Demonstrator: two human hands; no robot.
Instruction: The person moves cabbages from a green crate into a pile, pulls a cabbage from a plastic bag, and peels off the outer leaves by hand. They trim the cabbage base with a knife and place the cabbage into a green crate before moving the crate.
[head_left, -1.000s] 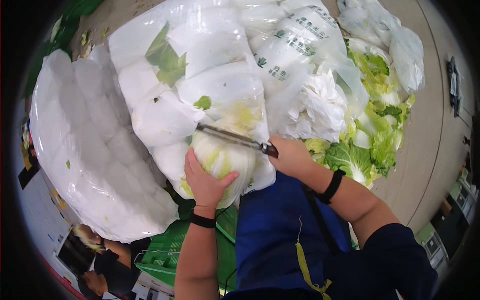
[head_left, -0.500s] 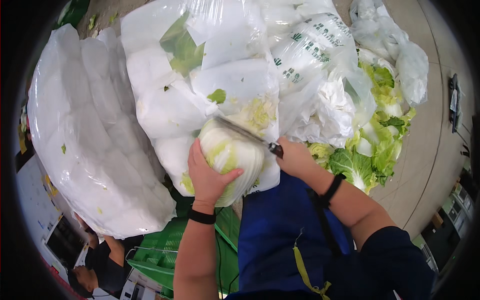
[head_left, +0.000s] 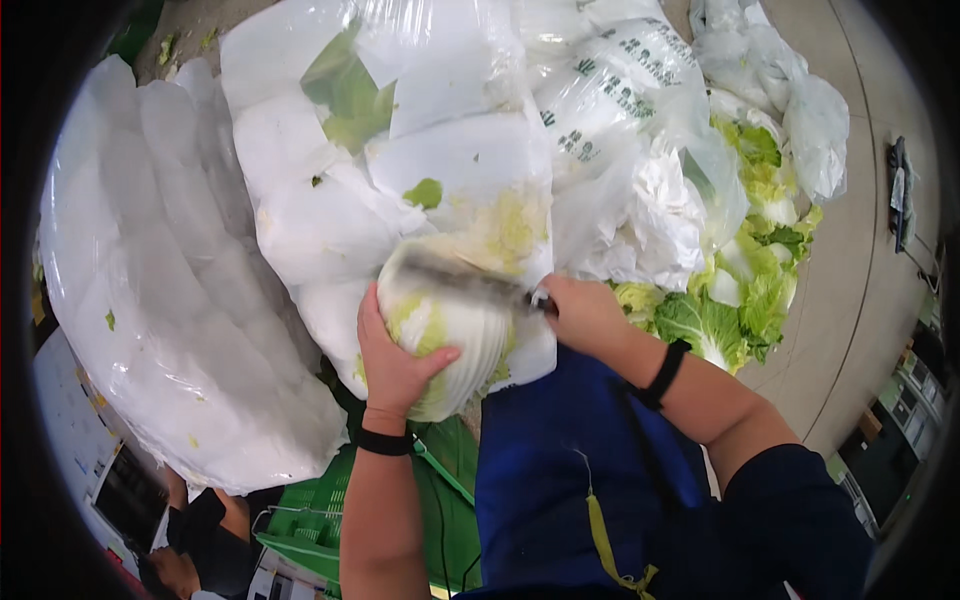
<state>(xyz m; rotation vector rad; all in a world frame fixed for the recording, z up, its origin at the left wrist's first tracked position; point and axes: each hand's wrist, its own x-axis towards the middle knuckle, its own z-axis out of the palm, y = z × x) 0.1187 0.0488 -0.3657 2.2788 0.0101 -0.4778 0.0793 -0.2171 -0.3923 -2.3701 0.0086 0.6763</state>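
A pale napa cabbage [head_left: 468, 345] rests on the near edge of a stack of wrapped white bundles. My left hand [head_left: 393, 355] grips its left side, the thumb lying across the leaves and the fingers pointing away from me. In my right hand [head_left: 590, 315] is a knife [head_left: 465, 280] with a dark handle. Its blade, smeared by motion, lies across the top of the cabbage; whether it cuts in or only passes over cannot be made out. Scraps of yellowish leaf [head_left: 515, 225] lie just beyond the cabbage.
A long plastic-wrapped white bundle [head_left: 170, 290] stands at left. Clear bags with green print [head_left: 620, 110] and loose cabbage leaves [head_left: 745, 270] lie at right. Below sits a green crate [head_left: 310, 520]. Another person's arm [head_left: 235, 515] shows at lower left.
The knife blade has swung nearer to me, over the cabbage top, and is now blurred. My left hand still holds the cabbage. The whole view has shifted slightly.
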